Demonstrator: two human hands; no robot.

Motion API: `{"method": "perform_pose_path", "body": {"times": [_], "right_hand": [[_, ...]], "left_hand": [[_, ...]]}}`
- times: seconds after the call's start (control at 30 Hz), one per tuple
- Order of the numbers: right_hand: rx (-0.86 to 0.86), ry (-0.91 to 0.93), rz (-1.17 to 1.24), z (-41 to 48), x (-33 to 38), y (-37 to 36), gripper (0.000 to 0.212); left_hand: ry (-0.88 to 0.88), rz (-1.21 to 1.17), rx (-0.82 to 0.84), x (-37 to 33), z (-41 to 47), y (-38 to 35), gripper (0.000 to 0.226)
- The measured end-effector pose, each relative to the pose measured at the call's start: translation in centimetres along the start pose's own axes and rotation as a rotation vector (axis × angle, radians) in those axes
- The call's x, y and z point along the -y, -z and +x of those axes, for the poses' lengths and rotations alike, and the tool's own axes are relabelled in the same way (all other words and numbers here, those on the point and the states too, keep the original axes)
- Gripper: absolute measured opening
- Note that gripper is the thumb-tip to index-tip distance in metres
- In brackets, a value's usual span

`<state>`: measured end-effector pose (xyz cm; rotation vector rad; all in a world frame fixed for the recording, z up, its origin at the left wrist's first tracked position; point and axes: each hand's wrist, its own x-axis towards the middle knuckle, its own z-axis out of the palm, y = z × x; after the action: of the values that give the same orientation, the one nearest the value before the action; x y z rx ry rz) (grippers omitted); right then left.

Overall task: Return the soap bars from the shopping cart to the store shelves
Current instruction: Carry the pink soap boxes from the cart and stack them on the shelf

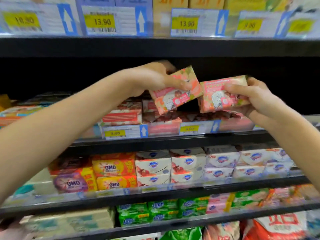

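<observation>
Head view: two bare forearms reach up to a dark store shelf (155, 142). Toward twelve o'clock from the centre, the left hand (152, 78) grasps a pink soap bar (173, 99), thumb on its front and fingers curled over its top edge; the bar is tilted. At three o'clock of it, almost touching, a second pink soap bar (213, 99) is pinched by the right hand (251, 99), fingers across its front. Both bars hang just above a row of matching pink packs (124, 115) on the shelf, behind yellow price tags (124, 132). At six o'clock, the next shelf down carries orange OMO packs (110, 168) and white soap boxes (187, 163); green packs (155, 212) sit lower still.
</observation>
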<state>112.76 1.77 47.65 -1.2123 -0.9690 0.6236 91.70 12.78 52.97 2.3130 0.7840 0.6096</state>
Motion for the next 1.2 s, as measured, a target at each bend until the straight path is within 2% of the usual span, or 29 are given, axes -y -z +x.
{"method": "perform_pose_path", "body": {"times": [0.13,0.23,0.27,0.4,0.53,0.57,0.67,0.8,0.97,1.2], "right_hand": [[-0.016,-0.049,0.032,3.4,-0.3,1.6,0.032],[-0.029,-0.145,0.04,5.8,-0.7,2.8,0.044],[-0.034,-0.165,0.011,6.5,-0.9,3.0,0.045],[-0.042,-0.212,-0.137,8.9,-1.4,3.8,0.029],[0.002,-0.299,-0.191,9.9,-2.0,4.2,0.029],[0.019,-0.32,-0.228,9.9,-2.3,4.2,0.028],[0.056,-0.374,-0.335,9.7,-2.8,4.1,0.027],[0.075,-0.401,-0.395,9.8,-2.8,4.1,0.03],[0.197,-0.436,-0.512,9.1,-2.6,4.1,0.005],[0.294,-0.427,-0.643,8.8,-2.5,3.7,0.009]], "left_hand": [[-0.029,0.052,0.078,-0.5,4.0,-0.9,0.05],[-0.031,0.11,0.096,-0.8,6.6,-1.5,0.058],[-0.039,0.128,0.1,-0.9,7.6,-1.7,0.055],[-0.006,0.206,0.144,-1.2,10.5,-2.4,0.048],[-0.002,0.21,0.2,-1.2,12.4,-3.3,0.026],[0.009,0.218,0.232,-1.1,12.5,-3.6,0.025],[0.087,0.277,0.395,-0.3,13.0,-4.3,0.042],[0.154,0.262,0.574,0.4,13.1,-4.9,0.041],[0.245,0.354,0.611,0.5,13.4,-5.4,0.042],[0.31,0.441,0.652,0.0,13.2,-6.0,0.026]]}}
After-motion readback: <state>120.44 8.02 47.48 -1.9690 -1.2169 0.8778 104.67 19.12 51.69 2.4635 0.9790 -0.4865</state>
